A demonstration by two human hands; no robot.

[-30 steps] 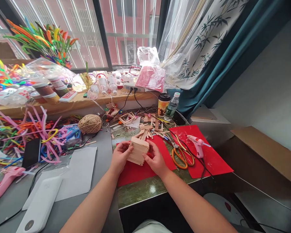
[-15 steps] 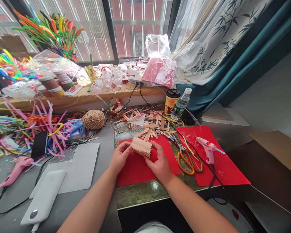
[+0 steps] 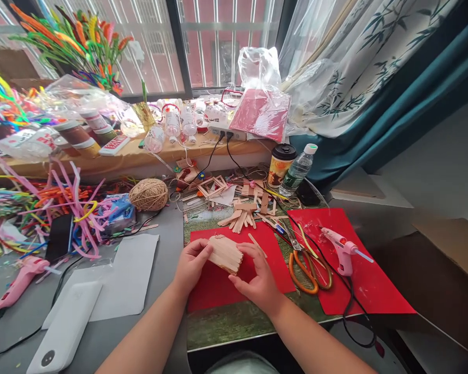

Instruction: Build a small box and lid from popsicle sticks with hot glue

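Observation:
A small piece built of craft sticks (image 3: pixel 224 253) is held over the red paper sheet (image 3: pixel 203 298), its stick ends facing right. My left hand (image 3: pixel 193 262) pinches its left side between thumb and fingers. At the right end, my right hand (image 3: pixel 259 272) grips it, fingertips on the upper edge and thumb by the lower corner. The underside is hidden. One loose craft stick (image 3: pixel 257 244) lies just beyond my right hand. Behind the sheet is a heap of craft sticks (image 3: pixel 242 215).
Orange-handled scissors (image 3: pixel 306 270) lie to the right, before a pink glue gun (image 3: pixel 343 249) on a second red sheet. A bottle (image 3: pixel 296 171) and paper cup (image 3: pixel 281 166) stand behind. Leftward are a twine ball (image 3: pixel 148 195), white power bank (image 3: pixel 66 327) and another glue gun (image 3: pixel 21 283).
Both hands and the craft-stick piece sit lower in view, and the piece has turned slightly. A loose stick now shows beyond my right hand. The camera view has shifted a little.

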